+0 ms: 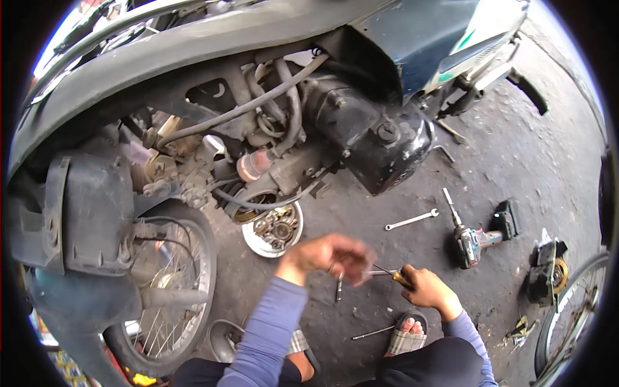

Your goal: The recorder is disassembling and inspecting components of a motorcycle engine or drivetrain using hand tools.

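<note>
My right hand (427, 287) is closed around the yellow handle of a screwdriver (402, 279), whose thin shaft points left toward my other hand. My left hand (329, 255) hovers in front of the engine, just right of a white bowl (250, 244) full of metal parts. Its fingers are curled and smeared by motion, so whether they hold anything is unclear. Beyond both hands stands a partly stripped motorbike with its black engine cover (367, 129), hoses and an orange-capped filter-like part (255, 165) exposed.
On the dark ground lie a combination wrench (411, 220), a cordless impact driver (474, 238), a socket tool (339, 288) and a thin metal rod (373, 333). A spoked wheel (205, 277) stands left. At right are a black part with a yellow ring (548, 274) and another wheel (570, 309).
</note>
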`<state>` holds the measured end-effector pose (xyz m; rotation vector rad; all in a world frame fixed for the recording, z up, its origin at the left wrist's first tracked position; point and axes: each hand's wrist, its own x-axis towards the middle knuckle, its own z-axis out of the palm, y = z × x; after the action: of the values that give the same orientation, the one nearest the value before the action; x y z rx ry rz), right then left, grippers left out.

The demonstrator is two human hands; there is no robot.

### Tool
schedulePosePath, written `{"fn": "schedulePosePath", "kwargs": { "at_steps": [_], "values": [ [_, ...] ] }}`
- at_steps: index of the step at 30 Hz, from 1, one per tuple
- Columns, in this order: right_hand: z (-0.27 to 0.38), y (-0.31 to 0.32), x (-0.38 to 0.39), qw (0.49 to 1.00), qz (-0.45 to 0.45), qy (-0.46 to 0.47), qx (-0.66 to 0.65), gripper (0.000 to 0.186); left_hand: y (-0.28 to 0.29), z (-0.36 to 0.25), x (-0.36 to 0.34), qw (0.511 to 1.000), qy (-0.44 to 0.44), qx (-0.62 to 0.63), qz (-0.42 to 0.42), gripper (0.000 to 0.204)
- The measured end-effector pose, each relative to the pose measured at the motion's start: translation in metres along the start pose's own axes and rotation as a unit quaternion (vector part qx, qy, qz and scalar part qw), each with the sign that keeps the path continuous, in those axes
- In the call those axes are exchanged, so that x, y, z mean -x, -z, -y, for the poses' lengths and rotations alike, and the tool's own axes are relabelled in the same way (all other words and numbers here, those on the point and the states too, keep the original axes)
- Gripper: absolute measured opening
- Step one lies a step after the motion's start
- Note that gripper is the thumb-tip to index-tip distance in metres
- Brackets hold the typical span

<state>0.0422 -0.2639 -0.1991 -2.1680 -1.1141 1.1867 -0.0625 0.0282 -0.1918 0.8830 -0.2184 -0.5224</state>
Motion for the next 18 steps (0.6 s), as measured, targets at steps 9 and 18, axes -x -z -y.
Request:
{"fn": "schedulePosePath", "kwargs": {
  "at_steps": [9,18],
  "values": [
    [-0.019,-0.029,0.154,0.960,-0.109,-0.248,-0.066,0.037,0.236,-0.043,0.229,0.466,0.264,-0.595,-0.599,0.030],
    [-0.032,-0.105,0.193,0.913,-0.181,-0.359,-0.070,0.031,0.254,-0.016,0.246,0.526,0.309,-0.524,-0.594,0.034]
  ]
}}
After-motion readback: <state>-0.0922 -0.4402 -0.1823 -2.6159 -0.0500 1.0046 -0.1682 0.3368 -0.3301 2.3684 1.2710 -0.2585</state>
